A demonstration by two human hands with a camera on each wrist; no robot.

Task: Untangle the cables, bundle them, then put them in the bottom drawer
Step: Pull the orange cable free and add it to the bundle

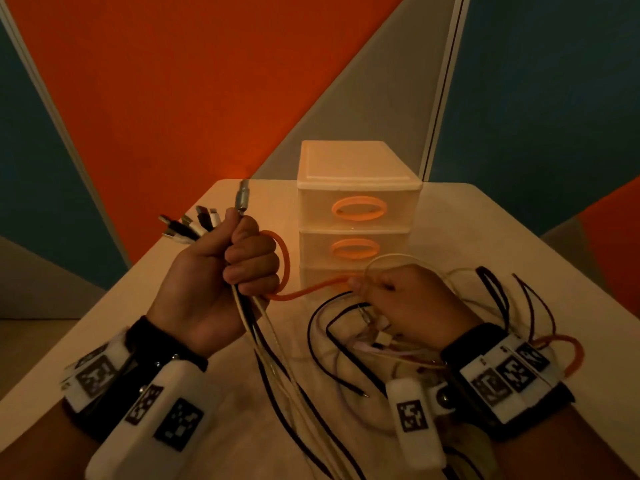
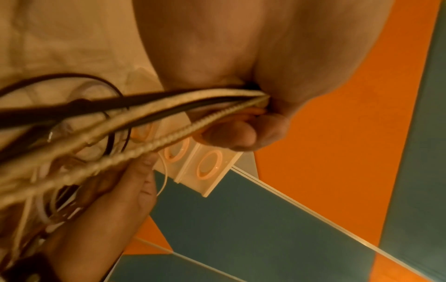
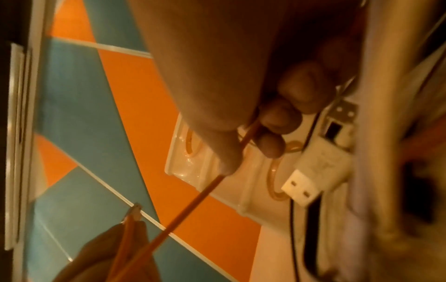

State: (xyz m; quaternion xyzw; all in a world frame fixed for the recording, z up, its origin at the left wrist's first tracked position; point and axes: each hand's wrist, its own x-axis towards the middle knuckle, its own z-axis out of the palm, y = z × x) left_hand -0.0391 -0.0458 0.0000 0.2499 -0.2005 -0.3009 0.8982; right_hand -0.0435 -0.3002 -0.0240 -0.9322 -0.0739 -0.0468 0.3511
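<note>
My left hand (image 1: 235, 261) is raised over the table and grips a bundle of cables (image 1: 263, 327); their plug ends (image 1: 194, 225) fan out above the fist, and black and cream strands hang down from it (image 2: 135, 106). An orange cable (image 1: 311, 289) loops round that fist and runs right to my right hand (image 1: 388, 292), which pinches it between thumb and fingers (image 3: 243, 139). More loose cables (image 1: 360, 341) with white plugs (image 3: 311, 171) lie tangled under the right hand. The white three-drawer unit (image 1: 356, 188) with orange ring handles stands behind, all drawers closed.
The white table (image 1: 485, 244) carries the drawer unit at its far middle. Dark cable loops (image 1: 512, 299) and an orange loop (image 1: 568, 351) spread to the right of my right wrist. Orange, teal and grey wall panels (image 1: 173, 81) stand behind the table.
</note>
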